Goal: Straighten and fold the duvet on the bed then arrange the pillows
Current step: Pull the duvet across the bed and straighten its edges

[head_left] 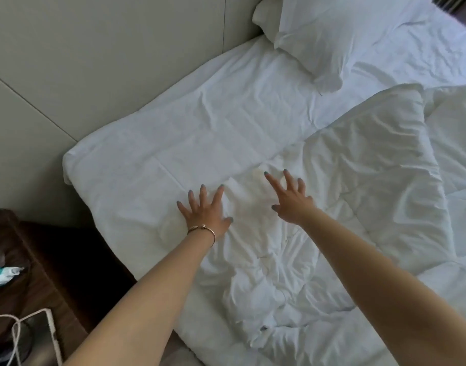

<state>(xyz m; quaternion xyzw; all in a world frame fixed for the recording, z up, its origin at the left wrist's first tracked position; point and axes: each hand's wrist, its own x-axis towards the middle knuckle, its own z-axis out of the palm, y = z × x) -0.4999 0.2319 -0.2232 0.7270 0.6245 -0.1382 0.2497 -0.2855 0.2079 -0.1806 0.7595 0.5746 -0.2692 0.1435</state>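
Observation:
A crumpled white duvet covers the right and near part of the bed, its upper edge folded back. Bare white sheet shows at the head end. Two white pillows lie stacked at the top, against the headboard. My left hand, with a bracelet on the wrist, lies flat with fingers spread on the sheet at the duvet's edge. My right hand has its fingers spread and straight over the rumpled duvet edge, touching or just above it.
A pale padded headboard runs along the left. A dark wooden nightstand stands at the lower left beside the bed, carrying a white cable and a teal and white packet.

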